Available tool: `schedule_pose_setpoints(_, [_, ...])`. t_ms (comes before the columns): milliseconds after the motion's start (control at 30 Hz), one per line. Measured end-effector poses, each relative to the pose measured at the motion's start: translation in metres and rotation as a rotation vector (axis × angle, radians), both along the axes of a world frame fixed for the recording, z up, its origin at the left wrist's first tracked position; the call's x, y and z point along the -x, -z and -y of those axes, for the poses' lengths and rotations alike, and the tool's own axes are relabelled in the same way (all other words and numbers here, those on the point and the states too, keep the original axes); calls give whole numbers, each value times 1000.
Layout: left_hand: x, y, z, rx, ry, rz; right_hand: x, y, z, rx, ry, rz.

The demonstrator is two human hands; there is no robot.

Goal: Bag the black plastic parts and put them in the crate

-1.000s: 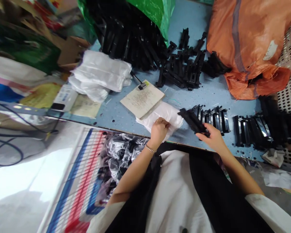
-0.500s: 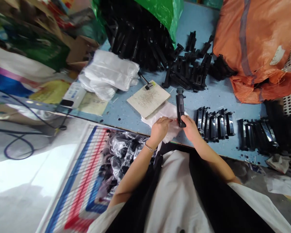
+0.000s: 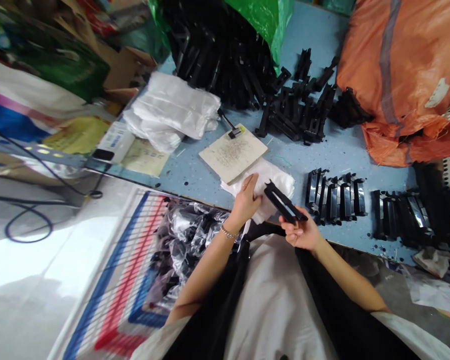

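At eleven o'clock from the right hand (image 3: pixel 303 234), thin, crinkled white plastic (image 3: pixel 277 172) lay partly beneath the nearer left hand (image 3: pixel 245 202), whose grip I couldn't tell. The right was clamped on a rigid, channelled black part (image 3: pixel 283 201), its long axis running ten to four o'clock.

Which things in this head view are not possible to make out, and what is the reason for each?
All in the head view:
Held black part: partly covered by the right hand.
Left hand: its own fingers hide whether it pinches the white plastic.
Same plastic, far side: hidden under the board.
Orange sack: cut off by the top edge.
Print on white box: too small, blurred.
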State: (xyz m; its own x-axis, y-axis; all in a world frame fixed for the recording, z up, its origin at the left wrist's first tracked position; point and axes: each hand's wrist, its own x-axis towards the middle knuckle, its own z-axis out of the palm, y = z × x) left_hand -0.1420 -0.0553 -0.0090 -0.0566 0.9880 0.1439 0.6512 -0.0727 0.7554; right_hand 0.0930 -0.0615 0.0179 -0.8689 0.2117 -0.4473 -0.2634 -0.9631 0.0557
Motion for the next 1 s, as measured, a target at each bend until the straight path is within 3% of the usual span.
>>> schedule_pose_setpoints(300, [-15,-6,12,-121,-16,-158,5,-6,-2,3,64,-109])
schedule_pose_setpoints(433, [-19,-23,25,-268,245,-295,4,-4,-10,-57,-14,-85])
schedule_pose_setpoints(533, [-28,-35,38,-356,436,-260,7,-6,-16,-187,73,39])
schedule_pose_setpoints(600, [-36,-39,43,-362,481,-213,12,-11,-14,-385,115,233])
schedule_pose_setpoints(667, [-41,-44,46,-319,494,-177,16,-21,-7,-705,87,482])
schedule_pose_setpoints(733, [-38,-58,52,-273,500,-142,15,-36,-3,-1069,-45,592])
schedule_pose_setpoints(767, [-31,-68,57,-260,477,-115,12,-45,-4,-1241,-163,546])
schedule_pose_setpoints(867, [14,-108,88,-132,379,-36,-10,-69,-27,-1682,-487,395])
schedule_pose_setpoints(933, [55,-122,115,108,405,-61,-27,-74,-60,-1982,-507,650])
schedule_pose_setpoints(1000, [89,-114,140,364,340,-97,-42,-67,-98,-2217,-501,1056])
